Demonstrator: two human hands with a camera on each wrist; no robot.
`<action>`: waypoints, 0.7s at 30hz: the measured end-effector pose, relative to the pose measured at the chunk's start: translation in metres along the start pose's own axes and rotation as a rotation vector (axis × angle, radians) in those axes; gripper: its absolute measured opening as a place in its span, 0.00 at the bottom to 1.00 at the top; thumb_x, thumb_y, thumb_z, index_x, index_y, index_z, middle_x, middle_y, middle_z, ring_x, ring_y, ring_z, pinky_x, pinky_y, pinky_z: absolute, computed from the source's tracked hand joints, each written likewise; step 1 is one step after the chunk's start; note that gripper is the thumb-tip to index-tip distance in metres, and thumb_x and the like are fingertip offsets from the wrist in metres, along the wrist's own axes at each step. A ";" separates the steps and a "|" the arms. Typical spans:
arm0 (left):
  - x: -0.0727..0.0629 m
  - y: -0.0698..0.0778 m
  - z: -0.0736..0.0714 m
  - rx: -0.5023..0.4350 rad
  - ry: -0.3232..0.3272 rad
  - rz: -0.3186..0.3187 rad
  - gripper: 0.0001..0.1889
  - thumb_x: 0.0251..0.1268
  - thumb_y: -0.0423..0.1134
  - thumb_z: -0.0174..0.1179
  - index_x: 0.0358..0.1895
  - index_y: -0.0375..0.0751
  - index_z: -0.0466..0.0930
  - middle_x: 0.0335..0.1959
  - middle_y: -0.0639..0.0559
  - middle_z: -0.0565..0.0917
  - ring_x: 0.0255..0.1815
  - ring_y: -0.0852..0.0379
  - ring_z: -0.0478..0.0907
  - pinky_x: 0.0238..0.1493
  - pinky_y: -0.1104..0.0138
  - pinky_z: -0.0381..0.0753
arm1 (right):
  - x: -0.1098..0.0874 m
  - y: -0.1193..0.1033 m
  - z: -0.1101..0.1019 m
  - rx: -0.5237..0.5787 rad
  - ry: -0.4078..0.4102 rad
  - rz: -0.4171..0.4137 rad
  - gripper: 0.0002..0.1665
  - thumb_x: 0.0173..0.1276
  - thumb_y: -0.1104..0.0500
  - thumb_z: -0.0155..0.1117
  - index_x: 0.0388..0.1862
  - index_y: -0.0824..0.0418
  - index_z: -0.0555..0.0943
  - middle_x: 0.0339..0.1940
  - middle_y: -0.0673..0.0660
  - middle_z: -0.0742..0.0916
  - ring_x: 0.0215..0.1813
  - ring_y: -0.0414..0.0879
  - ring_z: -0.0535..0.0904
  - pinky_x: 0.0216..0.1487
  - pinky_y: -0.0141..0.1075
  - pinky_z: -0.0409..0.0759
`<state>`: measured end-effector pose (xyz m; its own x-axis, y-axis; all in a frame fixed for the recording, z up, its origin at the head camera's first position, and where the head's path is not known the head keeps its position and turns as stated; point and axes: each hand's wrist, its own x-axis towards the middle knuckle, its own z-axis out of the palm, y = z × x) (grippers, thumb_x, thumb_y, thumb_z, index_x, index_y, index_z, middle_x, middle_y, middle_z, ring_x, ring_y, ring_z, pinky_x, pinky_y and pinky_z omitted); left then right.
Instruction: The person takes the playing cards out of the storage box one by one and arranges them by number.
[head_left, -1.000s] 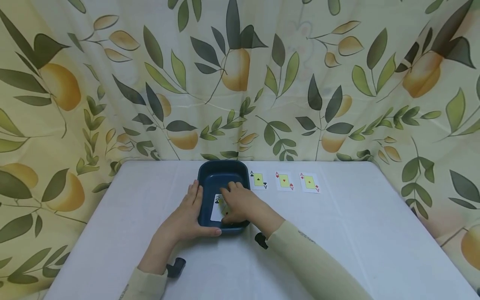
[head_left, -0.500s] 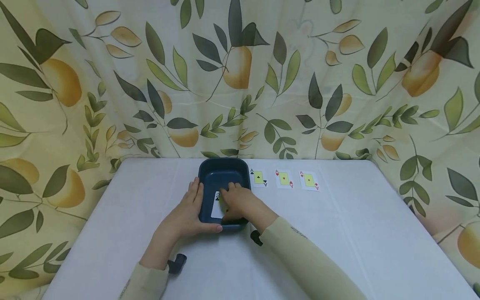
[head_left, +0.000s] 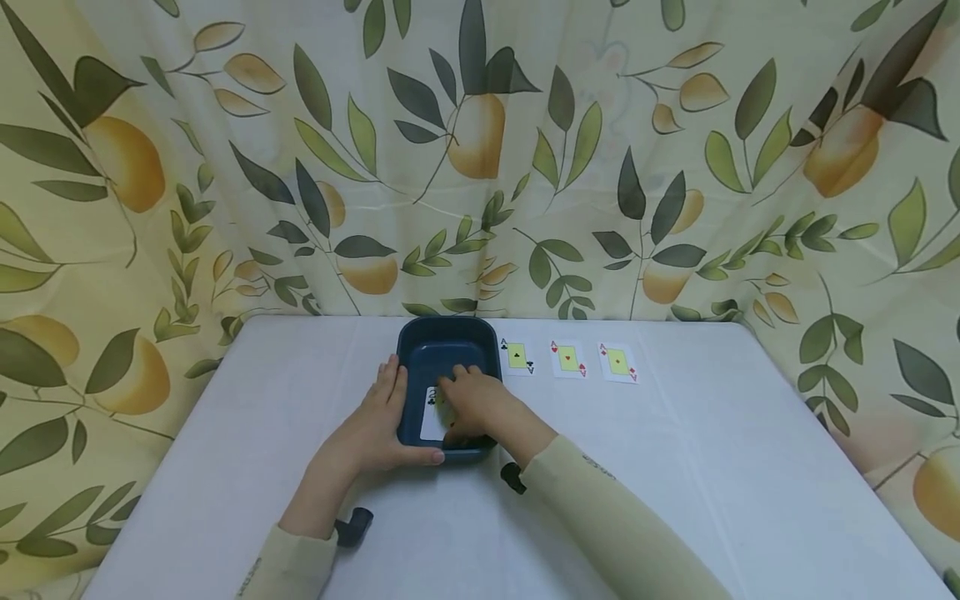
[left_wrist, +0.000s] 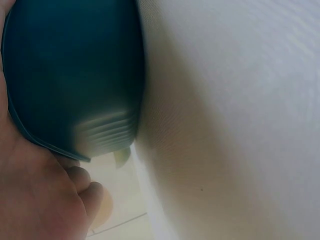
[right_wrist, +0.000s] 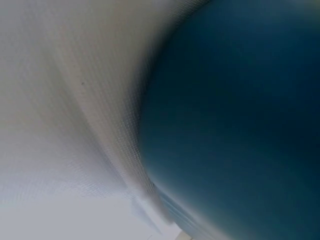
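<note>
Resting against the left side of a dark blue tray (head_left: 438, 362), the left hand (head_left: 377, 425) is laying straight fingers along the rim, its thumb stretching across the near edge. The right hand (head_left: 480, 408) is sitting inside the tray over a two of clubs (head_left: 431, 423), which is lying face up and showing only partly; whether the fingers are gripping the card, I cannot tell. Right of the tray, the ace of clubs (head_left: 517, 357), ace of hearts (head_left: 568, 360) and ace of diamonds (head_left: 618, 362) are lying in a row on a white tablecloth (head_left: 697, 475).
</note>
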<state>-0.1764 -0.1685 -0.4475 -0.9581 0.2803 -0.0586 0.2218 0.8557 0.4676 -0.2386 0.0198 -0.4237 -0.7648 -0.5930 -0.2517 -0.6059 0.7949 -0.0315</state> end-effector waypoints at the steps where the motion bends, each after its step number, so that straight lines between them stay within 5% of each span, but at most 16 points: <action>1: 0.000 0.000 0.000 0.001 0.000 0.001 0.78 0.31 0.86 0.62 0.81 0.37 0.36 0.82 0.47 0.29 0.83 0.43 0.31 0.74 0.42 0.58 | -0.001 0.000 0.000 0.001 0.006 -0.004 0.53 0.52 0.35 0.77 0.73 0.55 0.70 0.66 0.59 0.78 0.61 0.53 0.74 0.65 0.48 0.76; 21: -0.002 0.002 -0.001 -0.024 -0.007 -0.016 0.78 0.32 0.84 0.64 0.81 0.38 0.35 0.82 0.48 0.27 0.83 0.43 0.31 0.75 0.43 0.57 | -0.006 0.006 -0.012 0.075 0.104 -0.075 0.58 0.48 0.38 0.79 0.75 0.60 0.68 0.64 0.59 0.76 0.60 0.49 0.73 0.66 0.43 0.76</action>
<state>-0.1745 -0.1675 -0.4456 -0.9602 0.2698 -0.0719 0.2021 0.8493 0.4877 -0.2405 0.0267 -0.4110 -0.7387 -0.6584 -0.1444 -0.6475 0.7527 -0.1194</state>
